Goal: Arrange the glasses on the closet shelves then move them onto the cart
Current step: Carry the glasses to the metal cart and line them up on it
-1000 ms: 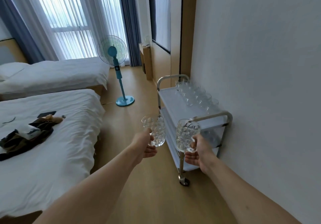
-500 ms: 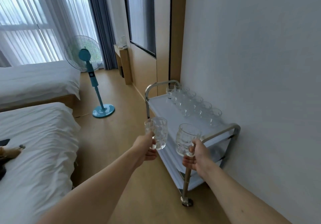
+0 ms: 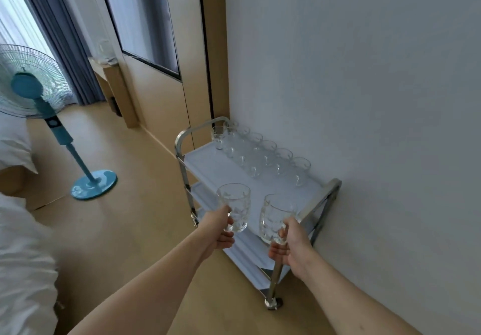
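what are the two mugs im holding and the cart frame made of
Two clear dimpled handled mugs, one in the left hand at, one in the right hand at: apparently pressed glass, see-through, with a glossy moulded pattern.

Shiny silver tubular cart frame: likely chromed or polished steel, given its mirror-like reflections.

White cart shelf: matte, possibly plastic or painted; unclear.

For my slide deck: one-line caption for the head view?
Left hand and right hand each carry a glass mug toward a cart already lined with glasses.
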Motion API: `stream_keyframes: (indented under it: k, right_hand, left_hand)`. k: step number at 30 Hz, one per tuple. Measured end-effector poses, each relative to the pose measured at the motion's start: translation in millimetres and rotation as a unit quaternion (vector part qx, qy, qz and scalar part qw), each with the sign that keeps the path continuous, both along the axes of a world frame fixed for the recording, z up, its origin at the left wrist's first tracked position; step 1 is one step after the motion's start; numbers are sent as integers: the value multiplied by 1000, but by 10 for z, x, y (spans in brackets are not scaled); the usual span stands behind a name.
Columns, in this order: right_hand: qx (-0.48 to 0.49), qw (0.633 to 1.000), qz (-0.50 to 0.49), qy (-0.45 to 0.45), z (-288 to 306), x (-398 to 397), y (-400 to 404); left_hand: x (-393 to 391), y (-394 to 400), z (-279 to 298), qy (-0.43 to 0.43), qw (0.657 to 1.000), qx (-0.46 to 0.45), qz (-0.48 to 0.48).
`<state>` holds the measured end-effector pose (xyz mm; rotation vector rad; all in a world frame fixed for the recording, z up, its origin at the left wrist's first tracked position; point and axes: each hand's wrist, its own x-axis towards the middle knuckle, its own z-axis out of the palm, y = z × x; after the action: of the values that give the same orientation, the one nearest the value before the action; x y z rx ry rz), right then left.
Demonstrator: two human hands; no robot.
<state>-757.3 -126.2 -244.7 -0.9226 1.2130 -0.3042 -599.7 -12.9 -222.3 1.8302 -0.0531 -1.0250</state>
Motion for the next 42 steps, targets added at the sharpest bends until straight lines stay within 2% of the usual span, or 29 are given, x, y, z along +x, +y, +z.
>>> stream_keyframes:
  k: [9, 15, 23, 30, 37, 42]
  right_hand:
    - [32, 998, -57, -14, -324, 638, -793]
    - [91, 992, -86, -6, -640, 1075, -1308]
    - [124, 985, -116, 24, -970, 1370, -1801]
    - [109, 983, -138, 59, -1220, 1501, -2034]
    - [97, 982, -160, 37, -1324, 1658, -2124]
    - [82, 977, -191, 41, -1419, 1768, -2206]
  left_hand:
    - [565, -944, -329, 31, 998, 30, -42]
    - [1002, -1631, -541, 54, 994, 62, -78]
    - [1233, -2257, -925, 105, 987, 84, -93]
    - [1387, -2708, -1266, 129, 983, 78, -101]
    - [1540, -2965, -1503, 125, 983, 50, -123]
    - [1690, -3091, -1681, 107, 974, 70, -185]
